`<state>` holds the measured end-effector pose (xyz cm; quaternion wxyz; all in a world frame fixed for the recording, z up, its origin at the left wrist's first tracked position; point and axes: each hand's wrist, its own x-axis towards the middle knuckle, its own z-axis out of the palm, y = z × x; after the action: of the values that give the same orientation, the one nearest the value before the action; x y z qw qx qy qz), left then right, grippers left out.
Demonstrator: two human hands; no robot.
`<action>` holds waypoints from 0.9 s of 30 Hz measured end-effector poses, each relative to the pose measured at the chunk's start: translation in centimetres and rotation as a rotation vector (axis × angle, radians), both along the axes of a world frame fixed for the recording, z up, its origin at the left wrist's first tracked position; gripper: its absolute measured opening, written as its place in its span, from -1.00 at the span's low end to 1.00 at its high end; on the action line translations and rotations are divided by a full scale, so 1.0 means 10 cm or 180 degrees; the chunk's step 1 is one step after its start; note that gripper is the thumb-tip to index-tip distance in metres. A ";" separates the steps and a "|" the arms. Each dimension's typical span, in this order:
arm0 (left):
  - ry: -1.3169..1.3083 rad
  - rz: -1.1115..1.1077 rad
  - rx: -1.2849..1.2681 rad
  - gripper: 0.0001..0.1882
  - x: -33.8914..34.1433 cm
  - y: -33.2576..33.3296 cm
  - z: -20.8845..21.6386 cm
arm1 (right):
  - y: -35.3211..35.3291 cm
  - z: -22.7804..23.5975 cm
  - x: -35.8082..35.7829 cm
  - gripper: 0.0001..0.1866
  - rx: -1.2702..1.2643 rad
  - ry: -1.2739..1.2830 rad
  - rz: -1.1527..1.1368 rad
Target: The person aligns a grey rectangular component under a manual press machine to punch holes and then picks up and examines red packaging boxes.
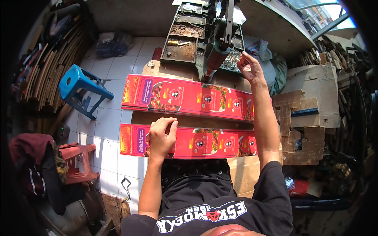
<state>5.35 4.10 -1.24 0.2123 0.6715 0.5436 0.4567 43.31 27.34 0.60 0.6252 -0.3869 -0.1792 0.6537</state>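
Two long red printed cardboard strips lie side by side before me: a far strip under the press head and a near strip close to my lap. My left hand rests over the left part of the near strip, its fingers curled in; what they hold, if anything, is hidden. My right hand is raised at the right of the press, fingertips pinched together by a compartment of small shiny metal pieces. Whatever is in that pinch is too small to make out.
A dark compartment tray with metal bits flanks the press on its left. On the tiled floor stand a blue stool and a red stool. Stacked boards line the left side; cut cardboard pieces lie right.
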 end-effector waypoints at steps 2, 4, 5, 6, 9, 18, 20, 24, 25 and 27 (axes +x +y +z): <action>0.0010 0.0001 0.0006 -0.94 -0.01 0.00 0.00 | -0.01 0.01 -0.05 -0.88 0.0069 -0.0155 0.0050; 0.0022 -0.0001 0.0007 -0.94 -0.02 0.00 -0.01 | -0.06 0.03 -0.13 -0.89 0.0222 -0.0360 0.0112; 0.0030 -0.0002 0.0005 -0.94 -0.03 -0.01 -0.01 | -0.10 0.04 -0.18 -0.88 0.0258 -0.0440 0.0140; 0.0039 -0.0003 0.0002 -0.94 -0.03 -0.01 -0.01 | -0.16 0.04 -0.23 -0.88 0.0294 -0.0519 0.0169; 0.0015 -0.0012 0.0025 -0.94 -0.02 -0.01 0.00 | -0.29 0.05 -0.30 -0.82 0.0490 -0.0674 0.0497; 0.0027 -0.0041 0.0011 -0.93 -0.04 0.00 -0.03 | -0.67 0.16 -0.77 -0.75 0.0362 -0.1314 0.1218; 0.0034 -0.0053 0.0009 -0.93 -0.03 0.00 -0.04 | -0.66 0.13 -0.78 -0.73 0.0483 -0.1372 0.1319; 0.0035 -0.0044 -0.0020 -0.93 -0.03 0.00 -0.02 | -0.65 0.13 -0.81 -0.69 0.0742 -0.2187 0.1413; 0.0029 -0.0048 -0.0028 -0.93 -0.04 0.00 -0.01 | -0.66 0.14 -0.84 -0.68 0.0832 -0.2260 0.1400; 0.0016 -0.0060 -0.0043 -0.93 -0.04 0.00 0.00 | -0.68 0.17 -0.90 -0.64 0.1011 -0.2405 0.1368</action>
<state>4.97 4.07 -1.27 0.2197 0.6763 0.5408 0.4493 34.31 20.58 2.27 0.4179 -0.4515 -0.5685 0.5462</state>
